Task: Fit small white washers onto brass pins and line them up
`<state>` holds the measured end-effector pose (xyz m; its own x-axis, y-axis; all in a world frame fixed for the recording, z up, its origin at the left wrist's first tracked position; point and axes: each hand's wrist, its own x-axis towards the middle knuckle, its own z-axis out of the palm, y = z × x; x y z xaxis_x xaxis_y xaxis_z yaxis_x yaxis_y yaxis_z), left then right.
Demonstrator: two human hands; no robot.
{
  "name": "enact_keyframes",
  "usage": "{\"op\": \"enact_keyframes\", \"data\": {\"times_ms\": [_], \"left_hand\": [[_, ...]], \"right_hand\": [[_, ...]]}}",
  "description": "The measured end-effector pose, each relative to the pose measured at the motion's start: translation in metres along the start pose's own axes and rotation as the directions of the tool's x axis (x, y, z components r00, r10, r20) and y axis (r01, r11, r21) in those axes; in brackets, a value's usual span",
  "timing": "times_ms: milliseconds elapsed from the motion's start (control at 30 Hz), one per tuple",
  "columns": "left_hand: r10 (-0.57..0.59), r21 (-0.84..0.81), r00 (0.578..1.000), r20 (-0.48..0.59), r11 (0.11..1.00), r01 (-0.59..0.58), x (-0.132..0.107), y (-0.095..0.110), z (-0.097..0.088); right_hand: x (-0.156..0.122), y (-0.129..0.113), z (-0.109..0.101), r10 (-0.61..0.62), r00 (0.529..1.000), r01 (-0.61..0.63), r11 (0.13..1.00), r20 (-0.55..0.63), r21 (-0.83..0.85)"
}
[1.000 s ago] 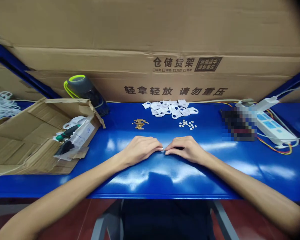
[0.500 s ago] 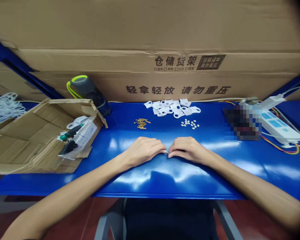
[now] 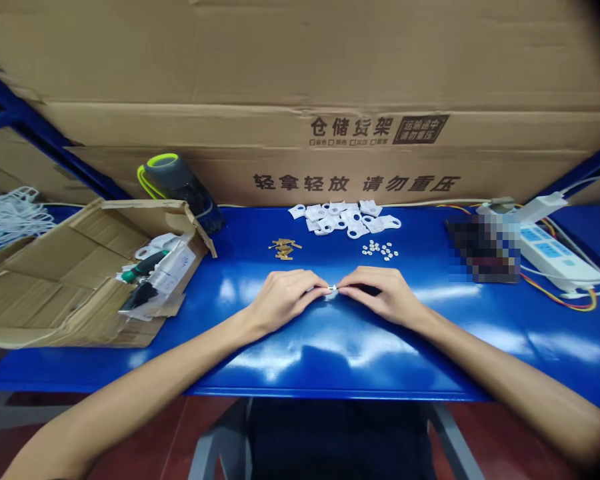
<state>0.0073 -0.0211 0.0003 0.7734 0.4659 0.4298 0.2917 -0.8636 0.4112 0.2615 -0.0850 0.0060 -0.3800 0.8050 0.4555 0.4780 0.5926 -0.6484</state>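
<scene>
My left hand (image 3: 285,300) and my right hand (image 3: 380,293) meet at the middle of the blue bench (image 3: 380,360). Their fingertips pinch a tiny white part with a thin pin (image 3: 333,289), mostly hidden by the fingers. Beyond them lie a pile of white plastic brackets (image 3: 345,219), a small heap of brass strips (image 3: 283,249) and a scatter of small white rings (image 3: 379,250). The rings and strips are the nearest loose pieces, and neither hand touches them.
An open cardboard box (image 3: 80,267) on the left holds a green-handled screwdriver (image 3: 143,267) and white packets. A dark bottle (image 3: 177,187) stands behind it. A pixelated object (image 3: 483,250), a power strip (image 3: 555,263) and coloured wires lie right. A large carton (image 3: 300,87) fills the back.
Both hands have moved slightly towards the far side of the bench. The fingertips now close together around the tiny part, which shows whiter between them. The view has shifted slightly.
</scene>
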Motion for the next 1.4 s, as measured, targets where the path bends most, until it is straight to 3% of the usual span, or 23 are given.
{"op": "enact_keyframes", "data": {"times_ms": [200,400,667,967,1100,1233,1400], "left_hand": [[0.026,0.018,1.000,-0.010,1.000,-0.026,0.001,-0.002,0.000],[0.090,0.029,0.996,-0.008,0.996,-0.090,0.001,-0.004,0.003],[0.034,0.073,0.999,0.025,0.997,-0.036,0.000,-0.007,0.004],[-0.057,0.233,0.991,0.124,0.972,0.027,0.004,-0.007,-0.002],[-0.090,0.347,0.990,0.108,0.937,0.048,0.005,-0.018,-0.011],[-0.172,0.451,0.984,0.048,0.883,0.133,0.005,-0.033,-0.033],[-0.234,0.440,0.966,0.111,0.883,0.163,0.007,-0.045,-0.062]], "right_hand": [[0.001,-0.002,0.003,0.048,0.999,-0.048,0.998,0.007,-0.037],[0.001,-0.001,0.010,-0.003,1.000,0.004,0.998,0.012,-0.059],[0.001,0.005,0.015,-0.006,0.999,0.013,0.989,0.048,-0.144],[0.003,0.009,0.009,0.104,0.991,-0.065,0.927,0.089,-0.368],[0.003,0.010,0.007,0.142,0.987,-0.102,0.911,0.071,-0.399],[0.004,0.009,0.008,0.143,0.986,-0.097,0.904,0.082,-0.415],[0.003,0.008,0.008,0.132,0.988,-0.089,0.903,0.075,-0.421]]}}
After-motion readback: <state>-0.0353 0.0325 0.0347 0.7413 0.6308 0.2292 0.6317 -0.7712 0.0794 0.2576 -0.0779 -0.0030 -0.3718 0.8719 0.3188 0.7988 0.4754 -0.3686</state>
